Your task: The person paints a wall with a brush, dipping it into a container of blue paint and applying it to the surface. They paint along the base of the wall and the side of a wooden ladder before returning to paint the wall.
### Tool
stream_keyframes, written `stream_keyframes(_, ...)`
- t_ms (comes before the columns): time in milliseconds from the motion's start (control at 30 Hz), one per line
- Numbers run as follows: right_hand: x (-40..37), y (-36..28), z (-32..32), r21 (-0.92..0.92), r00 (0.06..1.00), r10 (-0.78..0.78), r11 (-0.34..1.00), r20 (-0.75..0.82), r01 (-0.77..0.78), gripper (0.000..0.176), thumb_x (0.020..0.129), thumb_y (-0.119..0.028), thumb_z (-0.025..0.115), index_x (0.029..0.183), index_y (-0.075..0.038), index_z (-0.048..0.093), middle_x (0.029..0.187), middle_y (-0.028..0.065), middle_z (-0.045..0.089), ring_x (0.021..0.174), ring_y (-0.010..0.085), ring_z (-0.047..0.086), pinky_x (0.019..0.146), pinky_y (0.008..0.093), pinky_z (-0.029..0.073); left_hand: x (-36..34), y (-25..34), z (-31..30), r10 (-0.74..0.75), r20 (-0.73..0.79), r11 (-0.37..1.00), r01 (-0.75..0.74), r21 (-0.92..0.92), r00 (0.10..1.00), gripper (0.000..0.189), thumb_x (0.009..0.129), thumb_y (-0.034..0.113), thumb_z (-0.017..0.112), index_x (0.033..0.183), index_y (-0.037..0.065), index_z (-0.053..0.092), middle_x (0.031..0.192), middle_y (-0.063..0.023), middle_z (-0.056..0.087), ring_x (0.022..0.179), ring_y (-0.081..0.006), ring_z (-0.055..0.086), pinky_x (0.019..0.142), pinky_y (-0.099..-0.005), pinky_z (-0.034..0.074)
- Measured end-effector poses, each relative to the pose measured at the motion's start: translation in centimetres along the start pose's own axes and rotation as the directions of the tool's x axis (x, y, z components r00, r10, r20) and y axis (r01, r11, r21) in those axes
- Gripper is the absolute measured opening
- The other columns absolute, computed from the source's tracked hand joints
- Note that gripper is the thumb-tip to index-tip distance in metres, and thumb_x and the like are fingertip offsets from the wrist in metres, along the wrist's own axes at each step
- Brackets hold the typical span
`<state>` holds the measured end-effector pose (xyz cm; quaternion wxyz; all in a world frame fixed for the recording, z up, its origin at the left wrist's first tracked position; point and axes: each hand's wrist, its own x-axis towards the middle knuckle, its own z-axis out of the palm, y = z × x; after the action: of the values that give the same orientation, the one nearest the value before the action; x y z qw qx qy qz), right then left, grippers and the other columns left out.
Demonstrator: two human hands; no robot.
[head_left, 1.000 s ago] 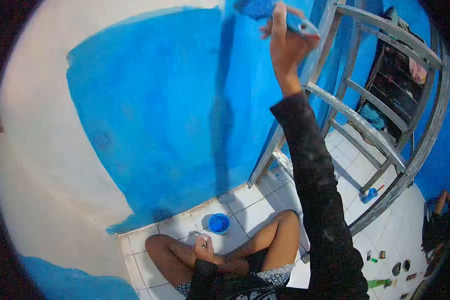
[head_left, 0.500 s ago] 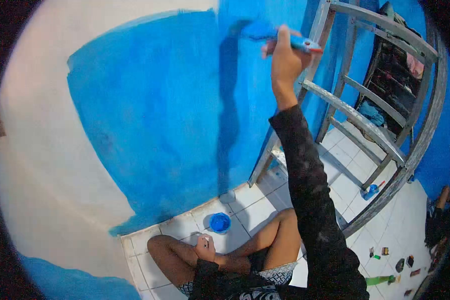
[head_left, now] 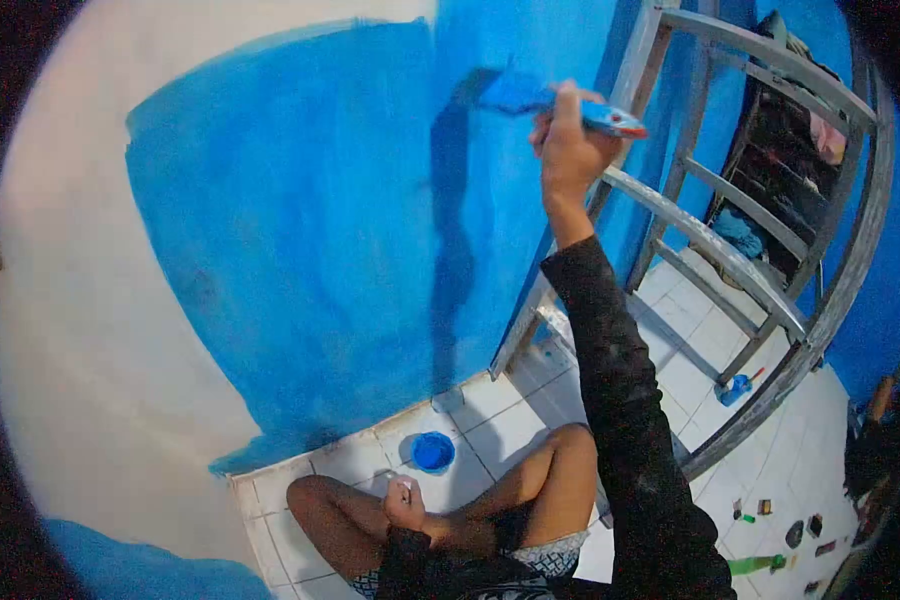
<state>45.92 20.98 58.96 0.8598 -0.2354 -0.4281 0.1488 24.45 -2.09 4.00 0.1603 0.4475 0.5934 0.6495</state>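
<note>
My right hand (head_left: 575, 155) is raised in front of the wall, wrapped round the handle of a wide paintbrush (head_left: 618, 122). The brush's blue-coated bristles point left and overlap the blue-painted wall (head_left: 300, 230). Low in front of my body, my left hand (head_left: 404, 505) is closed by my bent knees; a small pale bit shows at its fingers, and I cannot tell what it is. Just beyond that hand, a small tub of blue paint (head_left: 433, 453) stands on the white tiled floor (head_left: 490, 435). A clear cup (head_left: 449, 400) is near the wall's foot.
A paint-marked wooden ladder (head_left: 705, 225) stands to my right. Beneath it is a blue-stained container (head_left: 736, 389) with a red-handled tool. A green bottle (head_left: 755, 564) and several small items lie on the floor at lower right, near another person (head_left: 878, 440).
My right hand and the paintbrush sit slightly lower in view, still over the blue wall. My left hand stays closed near my knees. The whole view has shifted a little.
</note>
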Motion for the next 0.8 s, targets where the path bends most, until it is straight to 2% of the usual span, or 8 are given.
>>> stream_keyframes(133, 4.6, -0.5, 3.7, 0.198, 0.979, -0.201, 0.961, 0.018, 0.193, 0.023, 0.090, -0.024, 0.066, 0.080, -0.004, 0.060, 0.058, 0.0072, 0.060, 0.042, 0.0129, 0.055, 0.036, 0.0259, 0.041, 0.7, 2.5, -1.1, -0.041, 0.114, 0.997, 0.033, 0.071, 0.993, 0.008, 0.082, 0.009, 0.069, 0.085, 0.010, 0.062, 0.056, -0.0009, 0.042, 0.049, -0.0125, 0.039, 0.050, -0.0283, 0.035)
stream_keyframes(233, 5.2, 0.8, 5.6, 0.254, 0.955, -0.296, 0.925, 0.008, 0.284, 0.023, 0.090, -0.022, 0.066, 0.080, -0.004, 0.059, 0.057, 0.0077, 0.059, 0.042, 0.0137, 0.056, 0.036, 0.0270, 0.041, 1.3, 4.2, -0.6, -0.025, 0.032, 0.999, 0.024, 0.036, 0.999, 0.008, 0.082, 0.009, 0.069, 0.085, 0.009, 0.062, 0.057, -0.0008, 0.041, 0.050, -0.0113, 0.039, 0.049, -0.0288, 0.035)
stream_keyframes(300, 3.5, 2.4, 4.9, 0.137, 0.989, -0.144, 0.981, 0.025, 0.140, 0.021, 0.090, -0.021, 0.066, 0.080, -0.004, 0.059, 0.057, 0.0088, 0.059, 0.042, 0.0140, 0.056, 0.036, 0.0275, 0.042, 0.9, 2.9, -0.6, -0.047, 0.026, 0.997, 0.045, 0.058, 0.999, 0.008, 0.082, 0.009, 0.069, 0.085, 0.008, 0.061, 0.056, -0.0009, 0.041, 0.050, -0.0116, 0.040, 0.049, -0.0293, 0.035)
stream_keyframes(367, 0.7, 3.7, 2.9, 0.151, 0.992, -0.125, 0.981, 0.005, 0.123, 0.020, 0.090, -0.020, 0.066, 0.080, -0.005, 0.058, 0.057, 0.0083, 0.059, 0.042, 0.0133, 0.055, 0.036, 0.0272, 0.042, 0.5, 3.0, -0.5, -0.069, 0.014, 0.995, 0.068, 0.077, 0.997, 0.009, 0.082, 0.008, 0.069, 0.085, 0.008, 0.061, 0.056, -0.0011, 0.040, 0.050, -0.0120, 0.040, 0.049, -0.0298, 0.035)
stream_keyframes(433, -1.9, 4.6, 1.0, 0.146, 1.000, 0.019, 0.989, 0.010, -0.020, 0.019, 0.090, -0.019, 0.066, 0.081, -0.003, 0.059, 0.058, 0.0078, 0.059, 0.042, 0.0126, 0.053, 0.036, 0.0265, 0.041, 1.3, 5.1, -1.0, -0.078, 0.129, 0.993, 0.066, 0.095, 0.989, 0.008, 0.083, 0.010, 0.068, 0.086, 0.008, 0.060, 0.057, -0.0022, 0.041, 0.050, -0.0147, 0.041, 0.049, -0.0310, 0.035)
stream_keyframes(533, -2.6, 3.2, -1.0, 0.009, 0.986, 0.155, 0.988, -0.069, -0.155, 0.020, 0.090, -0.019, 0.065, 0.083, 0.000, 0.061, 0.058, 0.0071, 0.058, 0.042, 0.0126, 0.053, 0.036, 0.0263, 0.041, -0.3, -1.5, -0.2, -0.007, 0.044, 0.998, 0.004, 0.061, 0.999, 0.008, 0.084, 0.011, 0.067, 0.087, 0.008, 0.061, 0.056, -0.0029, 0.041, 0.049, -0.0163, 0.042, 0.049, -0.0320, 0.035)
stream_keyframes(667, -0.7, -0.4, 0.7, 0.102, 1.000, -0.006, 0.995, -0.016, 0.008, 0.021, 0.095, -0.024, 0.062, 0.092, -0.004, 0.061, 0.060, 0.0065, 0.059, 0.047, 0.0123, 0.058, 0.038, 0.0257, 0.045, 0.5, 0.9, -0.8, 0.016, 0.104, 1.000, -0.014, -0.013, 0.994, 0.007, 0.084, 0.010, 0.067, 0.088, 0.009, 0.061, 0.057, -0.0028, 0.040, 0.049, -0.0145, 0.040, 0.049, -0.0311, 0.033)
stream_keyframes(800, 1.6, -1.0, 5.0, 0.315, 0.987, -0.151, 0.935, -0.057, 0.161, 0.023, 0.092, -0.019, 0.063, 0.084, 0.002, 0.059, 0.059, 0.0103, 0.059, 0.046, 0.0177, 0.060, 0.039, 0.0298, 0.048, 1.1, 2.7, -0.8, 0.013, 0.106, 0.999, -0.018, 0.040, 0.994, 0.005, 0.085, 0.009, 0.065, 0.086, 0.009, 0.060, 0.057, -0.0024, 0.040, 0.049, -0.0125, 0.039, 0.049, -0.0293, 0.033)
